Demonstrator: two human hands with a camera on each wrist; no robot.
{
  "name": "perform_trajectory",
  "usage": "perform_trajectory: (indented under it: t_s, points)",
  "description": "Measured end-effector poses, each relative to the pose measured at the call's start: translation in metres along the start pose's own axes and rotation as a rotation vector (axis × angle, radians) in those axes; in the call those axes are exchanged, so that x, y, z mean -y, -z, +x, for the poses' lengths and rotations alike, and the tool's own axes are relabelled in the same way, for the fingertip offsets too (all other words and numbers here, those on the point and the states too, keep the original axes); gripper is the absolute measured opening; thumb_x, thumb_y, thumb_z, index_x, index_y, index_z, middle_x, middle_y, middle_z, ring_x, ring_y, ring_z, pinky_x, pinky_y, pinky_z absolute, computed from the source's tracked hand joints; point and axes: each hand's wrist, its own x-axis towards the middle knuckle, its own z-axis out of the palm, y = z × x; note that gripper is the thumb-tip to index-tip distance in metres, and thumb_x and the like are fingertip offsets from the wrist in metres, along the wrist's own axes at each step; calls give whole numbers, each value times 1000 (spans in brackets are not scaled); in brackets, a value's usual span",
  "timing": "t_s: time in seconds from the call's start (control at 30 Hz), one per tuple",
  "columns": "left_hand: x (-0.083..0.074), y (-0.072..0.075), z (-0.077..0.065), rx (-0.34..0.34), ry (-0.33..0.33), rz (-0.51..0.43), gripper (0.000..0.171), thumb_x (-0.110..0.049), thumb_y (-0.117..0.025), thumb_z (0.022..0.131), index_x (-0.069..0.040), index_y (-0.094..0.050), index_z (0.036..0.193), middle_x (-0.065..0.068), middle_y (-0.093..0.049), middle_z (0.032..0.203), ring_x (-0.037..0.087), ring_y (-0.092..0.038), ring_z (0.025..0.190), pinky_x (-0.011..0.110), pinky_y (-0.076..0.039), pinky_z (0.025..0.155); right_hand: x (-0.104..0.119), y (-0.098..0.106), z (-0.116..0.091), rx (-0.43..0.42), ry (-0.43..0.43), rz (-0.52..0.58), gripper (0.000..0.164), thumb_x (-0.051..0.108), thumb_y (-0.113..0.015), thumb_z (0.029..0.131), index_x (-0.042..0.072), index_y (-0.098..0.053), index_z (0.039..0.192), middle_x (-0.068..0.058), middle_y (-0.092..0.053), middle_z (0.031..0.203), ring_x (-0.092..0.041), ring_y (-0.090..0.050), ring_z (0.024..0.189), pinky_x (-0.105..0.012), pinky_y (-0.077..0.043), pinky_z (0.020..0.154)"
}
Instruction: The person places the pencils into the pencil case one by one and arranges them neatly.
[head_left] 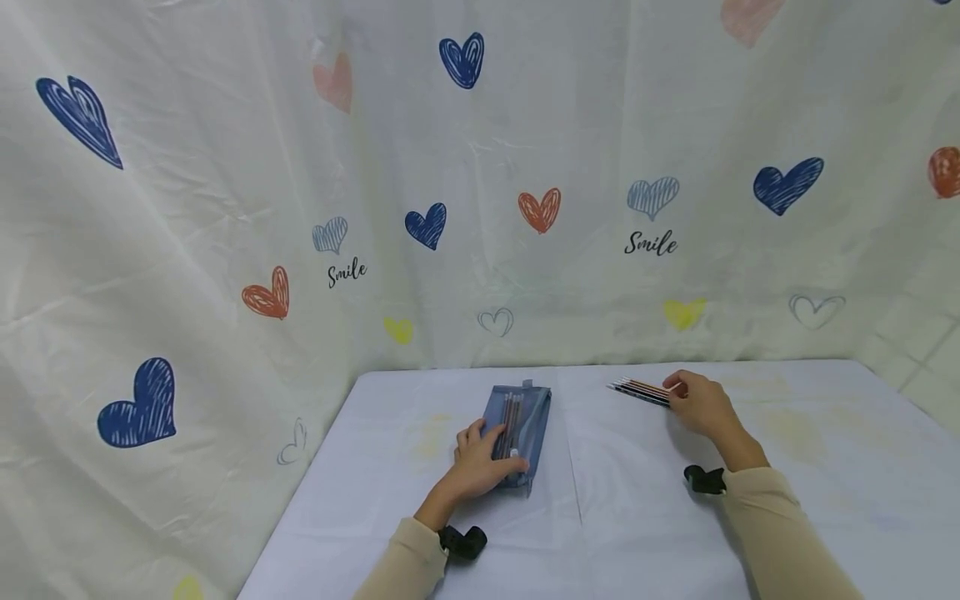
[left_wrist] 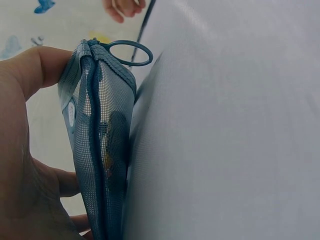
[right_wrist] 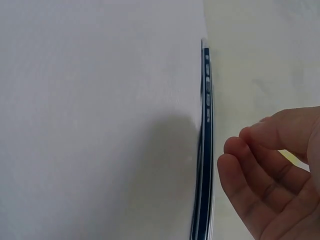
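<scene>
A flat blue mesh zip pouch (head_left: 536, 417) lies near the surface's far edge, closer to its left edge than its right — the left hand (head_left: 478, 461) spread over it, thumb and fingers resting on it. A thin blue ring (left_wrist: 131, 53) hangs at its zip end. Right of the pouch, well apart, slim dark and pale pencils (head_left: 636, 392) lie bunched near the same far edge; just beside them hovers the right hand (head_left: 701, 403) — fingers loosely bent, thumb close to the fingertips. White cloth (head_left: 622, 517) covers the table.
</scene>
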Motion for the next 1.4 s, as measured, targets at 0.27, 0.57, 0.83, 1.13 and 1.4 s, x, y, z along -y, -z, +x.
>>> perform_trajectory:
  t_s: [0.27, 0.57, 0.83, 1.13, 1.4]
  points:
    - [-1, 1, -1, 1, 2, 1, 86, -56, -71, 85, -15, -43, 156, 19, -17, 168, 43, -17, 150, 71, -28, 111, -14, 0, 3, -4, 14, -45, 20, 3, -59, 93, -4, -65, 112, -24, -69, 100, -37, -63, 91, -50, -51, 76]
    - [0, 0, 1, -6, -7, 7, 87, -56, -71, 85, -15, -43, 156, 19, -17, 167, 42, -18, 149, 71, -29, 110, -15, -5, 3, 25, 34, -75, 24, -1, -61, 88, -6, -66, 112, -22, -67, 99, -34, -61, 90, -52, -50, 79]
    - [0, 1, 1, -8, -2, 2, 87, -56, -71, 85, -14, -43, 156, 19, -17, 167, 43, -18, 149, 72, -29, 109, -13, -4, 4, 112, 2, -92, 27, -3, -60, 87, -6, -66, 114, -23, -68, 101, -35, -63, 91, -51, -51, 78]
    - [-2, 1, -1, -2, -3, 6, 88, -57, -71, 85, -14, -42, 157, 19, -17, 167, 42, -15, 151, 71, -24, 113, -9, -3, 4, 233, -43, -100, 27, -4, -61, 85, 2, -68, 110, -19, -66, 99, -32, -60, 88, -46, -50, 75]
    - [-2, 1, -1, -4, -5, 16, 89, -56, -72, 85, -13, -42, 157, 20, -17, 167, 42, -16, 151, 71, -25, 112, -6, -1, 2, 284, -37, -77, 28, -5, -58, 85, 3, -67, 111, -17, -62, 98, -27, -56, 80, -36, -48, 61]
